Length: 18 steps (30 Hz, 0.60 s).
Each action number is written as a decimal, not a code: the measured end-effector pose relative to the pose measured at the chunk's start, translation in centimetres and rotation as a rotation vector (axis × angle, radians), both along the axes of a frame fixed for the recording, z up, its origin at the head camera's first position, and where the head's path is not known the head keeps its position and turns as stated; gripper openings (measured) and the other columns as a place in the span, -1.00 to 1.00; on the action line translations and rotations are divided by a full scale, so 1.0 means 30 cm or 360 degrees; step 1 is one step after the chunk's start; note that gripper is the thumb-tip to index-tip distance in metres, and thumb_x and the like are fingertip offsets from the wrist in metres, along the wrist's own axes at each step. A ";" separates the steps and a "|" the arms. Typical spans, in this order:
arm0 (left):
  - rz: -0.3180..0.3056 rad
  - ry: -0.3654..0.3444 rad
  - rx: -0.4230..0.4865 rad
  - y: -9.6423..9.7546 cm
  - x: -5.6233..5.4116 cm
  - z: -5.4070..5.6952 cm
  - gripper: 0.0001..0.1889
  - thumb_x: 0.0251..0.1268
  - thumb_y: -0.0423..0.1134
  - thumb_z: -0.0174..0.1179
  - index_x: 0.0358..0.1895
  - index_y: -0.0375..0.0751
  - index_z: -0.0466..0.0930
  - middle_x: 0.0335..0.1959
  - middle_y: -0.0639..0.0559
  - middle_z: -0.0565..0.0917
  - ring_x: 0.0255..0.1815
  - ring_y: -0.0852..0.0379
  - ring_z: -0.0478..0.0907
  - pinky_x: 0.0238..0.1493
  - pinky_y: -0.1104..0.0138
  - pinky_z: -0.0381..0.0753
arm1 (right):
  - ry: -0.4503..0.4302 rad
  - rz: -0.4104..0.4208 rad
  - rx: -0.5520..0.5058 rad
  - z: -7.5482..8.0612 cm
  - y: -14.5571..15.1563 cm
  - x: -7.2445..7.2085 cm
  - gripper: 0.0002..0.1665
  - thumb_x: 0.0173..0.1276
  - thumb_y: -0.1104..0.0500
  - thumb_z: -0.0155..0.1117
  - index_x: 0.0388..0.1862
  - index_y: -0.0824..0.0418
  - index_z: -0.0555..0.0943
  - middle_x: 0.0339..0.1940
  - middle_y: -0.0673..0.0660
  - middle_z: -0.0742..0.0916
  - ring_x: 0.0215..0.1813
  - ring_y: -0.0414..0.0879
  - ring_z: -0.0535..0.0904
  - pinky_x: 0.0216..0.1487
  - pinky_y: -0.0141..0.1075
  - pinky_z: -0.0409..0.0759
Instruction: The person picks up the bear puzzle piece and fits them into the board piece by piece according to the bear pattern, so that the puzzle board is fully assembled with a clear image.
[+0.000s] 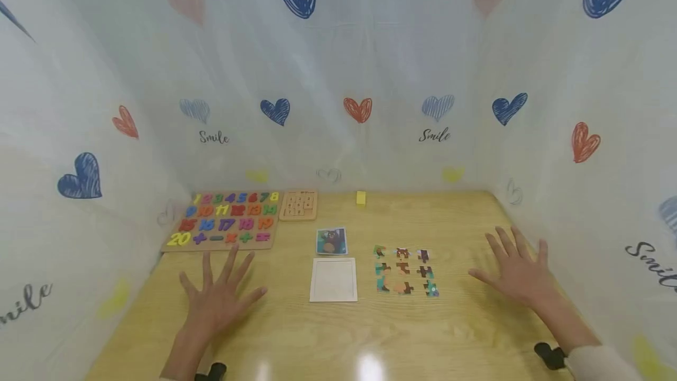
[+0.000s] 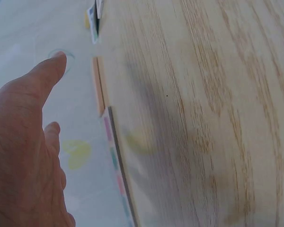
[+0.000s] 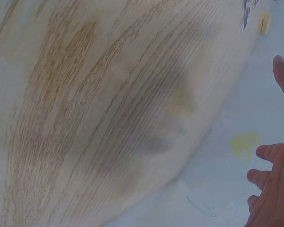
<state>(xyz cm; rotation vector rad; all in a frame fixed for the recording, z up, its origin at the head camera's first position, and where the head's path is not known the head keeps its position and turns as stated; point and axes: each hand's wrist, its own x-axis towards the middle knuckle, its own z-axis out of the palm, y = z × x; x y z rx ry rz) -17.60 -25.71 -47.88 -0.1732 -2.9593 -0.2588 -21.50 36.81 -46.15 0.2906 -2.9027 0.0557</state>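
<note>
My left hand (image 1: 215,304) is held with fingers spread above the table, near the front edge of a number board (image 1: 219,244), and holds nothing. Over at the right side, my right hand (image 1: 518,272) is likewise spread and holds nothing. Between the hands lie a white square puzzle frame (image 1: 333,280) and a picture card of a bear (image 1: 332,241). Several jigsaw pieces (image 1: 403,269) are laid out apart in rows to the right of the frame. In the wrist views, the left hand (image 2: 23,127) and the right hand (image 3: 277,175) appear apart from the wooden surface.
A small wooden tile board with numbers (image 1: 298,206) stands at the back, beside the number board. A yellow block (image 1: 361,197) sits near the back edge of the wooden table (image 1: 412,340). White curtains (image 1: 338,63) with hearts enclose the back and both sides.
</note>
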 end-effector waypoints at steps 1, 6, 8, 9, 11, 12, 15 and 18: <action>-0.0001 -0.0009 0.0005 -0.003 0.004 0.002 -0.08 0.28 0.51 -0.06 0.62 0.18 0.01 0.65 0.06 -0.36 0.49 -0.42 -0.66 0.06 -0.48 -0.79 | -0.0007 0.0000 -0.0002 -0.003 -0.003 0.003 0.21 0.28 -0.55 0.06 0.53 0.34 0.19 0.56 0.40 0.15 0.59 0.35 -0.24 0.26 0.53 -0.48; -0.0005 -0.0041 0.0020 -0.012 0.010 0.007 -0.07 0.29 0.51 -0.07 0.63 0.20 -0.05 0.65 0.03 -0.38 0.49 -0.42 -0.67 0.05 -0.47 -0.80 | 0.0067 0.0061 -0.0064 -0.009 -0.020 0.016 0.17 0.29 -0.47 0.16 0.52 0.38 0.20 0.54 0.41 0.21 0.62 0.23 -0.30 0.31 0.49 -0.43; -0.0018 -0.0036 0.0043 -0.011 0.003 0.004 -0.08 0.30 0.50 -0.06 0.63 0.19 -0.05 0.65 0.02 -0.38 0.49 -0.43 -0.66 0.08 -0.48 -0.77 | 0.0137 0.0115 -0.0107 -0.008 -0.035 0.019 0.13 0.29 -0.42 0.22 0.50 0.39 0.24 0.51 0.40 0.27 0.62 0.23 -0.20 0.33 0.48 -0.36; -0.0031 -0.0037 0.0061 -0.008 -0.003 0.000 -0.07 0.30 0.49 -0.05 0.63 0.19 -0.06 0.65 0.02 -0.37 0.49 -0.43 -0.66 0.09 -0.49 -0.75 | 0.0163 0.0142 -0.0133 -0.006 -0.046 0.021 0.11 0.29 -0.40 0.25 0.49 0.39 0.26 0.50 0.39 0.30 0.61 0.24 -0.14 0.34 0.47 -0.33; -0.0077 -0.0031 0.0109 0.005 -0.020 -0.013 -0.08 0.30 0.48 -0.03 0.63 0.17 -0.04 0.65 -0.01 -0.30 0.51 -0.45 -0.60 0.14 -0.51 -0.66 | 0.0211 0.0197 -0.0171 -0.004 -0.069 0.021 0.06 0.29 -0.35 0.29 0.45 0.39 0.31 0.45 0.38 0.36 0.57 0.27 -0.01 0.33 0.48 -0.26; -0.0110 -0.0026 0.0141 0.015 -0.030 -0.022 -0.08 0.31 0.47 -0.02 0.63 0.16 -0.03 0.66 -0.02 -0.24 0.52 -0.46 -0.55 0.18 -0.52 -0.59 | 0.0230 0.0222 -0.0185 -0.002 -0.083 0.022 0.03 0.28 -0.34 0.31 0.43 0.39 0.34 0.42 0.37 0.39 0.53 0.29 0.06 0.31 0.48 -0.20; -0.0223 0.0012 0.0245 0.052 -0.063 -0.047 -0.10 0.33 0.41 0.05 0.63 0.13 0.00 0.64 -0.05 -0.04 0.56 -0.41 -0.27 0.25 -0.49 -0.28 | 0.0272 0.0301 -0.0224 0.009 -0.133 0.013 -0.04 0.26 -0.27 0.38 0.37 0.38 0.41 0.34 0.36 0.47 0.43 0.31 0.20 0.23 0.45 -0.02; -0.0312 0.0086 0.0325 0.099 -0.090 -0.065 -0.16 0.36 0.29 0.14 0.61 0.10 0.08 0.58 -0.03 0.14 0.49 -0.32 0.03 0.22 -0.38 -0.02 | 0.0281 0.0372 -0.0240 0.022 -0.193 -0.012 -0.11 0.25 -0.21 0.43 0.34 0.36 0.46 0.29 0.36 0.53 0.38 0.30 0.28 0.18 0.40 0.10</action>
